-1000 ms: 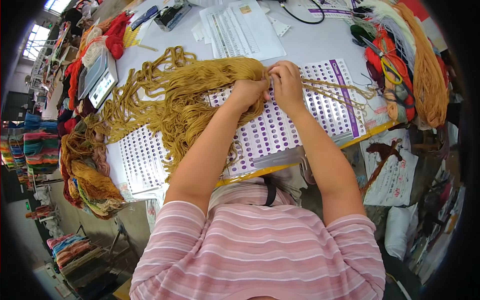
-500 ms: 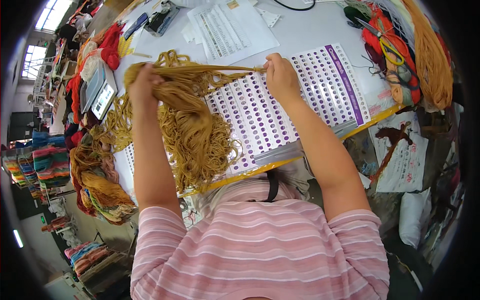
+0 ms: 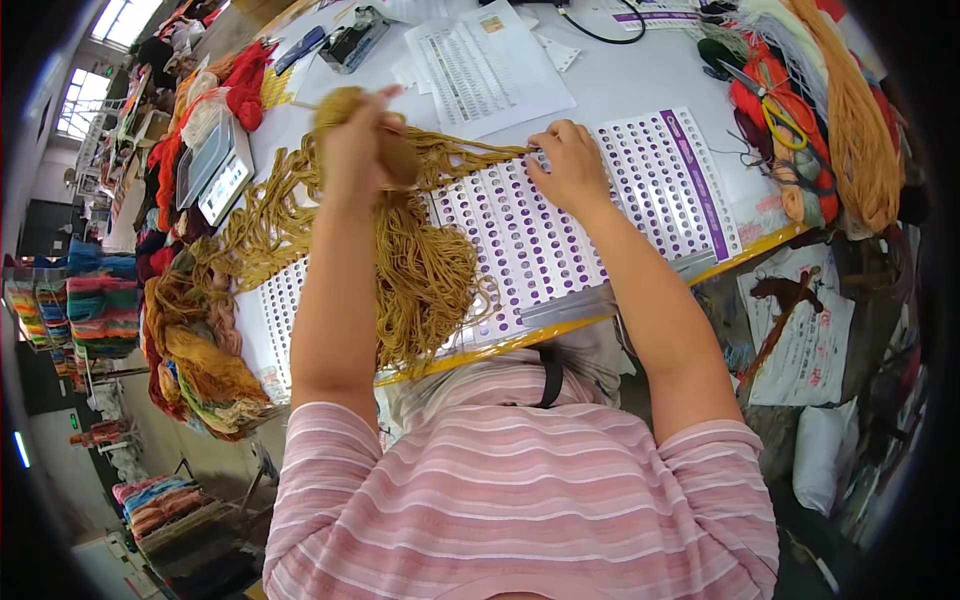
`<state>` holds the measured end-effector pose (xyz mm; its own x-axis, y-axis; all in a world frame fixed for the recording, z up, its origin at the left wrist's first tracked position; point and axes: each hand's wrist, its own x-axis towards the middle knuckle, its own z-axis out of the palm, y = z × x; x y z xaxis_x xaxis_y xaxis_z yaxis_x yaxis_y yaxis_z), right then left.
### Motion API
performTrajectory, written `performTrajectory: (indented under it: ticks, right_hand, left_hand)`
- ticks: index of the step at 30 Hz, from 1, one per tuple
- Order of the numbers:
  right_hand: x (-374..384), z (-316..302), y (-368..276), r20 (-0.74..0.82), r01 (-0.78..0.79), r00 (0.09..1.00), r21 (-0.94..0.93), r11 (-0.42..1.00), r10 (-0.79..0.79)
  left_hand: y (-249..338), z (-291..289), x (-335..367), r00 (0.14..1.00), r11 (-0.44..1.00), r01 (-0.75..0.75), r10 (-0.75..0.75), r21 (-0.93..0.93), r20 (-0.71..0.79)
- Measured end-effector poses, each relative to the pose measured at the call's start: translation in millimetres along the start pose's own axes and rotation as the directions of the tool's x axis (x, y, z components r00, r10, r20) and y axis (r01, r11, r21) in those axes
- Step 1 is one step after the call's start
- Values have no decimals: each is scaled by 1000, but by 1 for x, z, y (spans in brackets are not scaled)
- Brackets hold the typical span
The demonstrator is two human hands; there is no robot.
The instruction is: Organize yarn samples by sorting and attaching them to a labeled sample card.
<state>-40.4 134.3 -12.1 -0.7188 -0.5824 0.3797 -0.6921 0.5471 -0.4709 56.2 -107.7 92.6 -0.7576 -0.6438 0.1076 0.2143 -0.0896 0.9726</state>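
My left hand, blurred by motion, is closed round a thick bundle of mustard-coloured yarn. Part of the bundle bulges above and beside my fingers, and its looped strands hang down over the table's near edge. Several strands run taut to the right, to my right hand. There the thumb and bent forefinger close about the strand ends, over a white card with rows of purple-ringed holes. More loose yarn of the same colour spreads left of my left forearm.
Printed sheets, a black metal device and a digital scale lie farther back. Yellow-handled scissors rest on coloured yarn at the right. Mixed skeins hang over the left edge. Yellow tape lines the near edge.
My left hand has moved up and to the right with the yarn bundle. My right hand stays by the strand ends, its fingers a little more spread. The view has shifted slightly.
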Motion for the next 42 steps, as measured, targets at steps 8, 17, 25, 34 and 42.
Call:
performTrajectory:
  ticks: [8,17,25,34,42]
  right_hand:
    - [1,4,2,9,91,996,-38,995,-91]
    - [3,7,2,-105,-27,994,73,997,34]
    - [0,10,6,-118,12,993,40,999,-7]
    - [-1,7,5,-113,-1,994,28,1000,4]
    - [1,8,5,-88,-3,996,19,1000,4]
  left_hand:
    - [-62,51,-42,924,928,365,-350,-78,155]
    - [-115,70,-28,879,807,75,-331,586,344]
    - [-114,74,-29,886,799,189,-390,571,252]
    - [-115,73,-33,895,767,246,-415,593,165]
    - [-118,68,-20,922,679,28,-302,734,244]
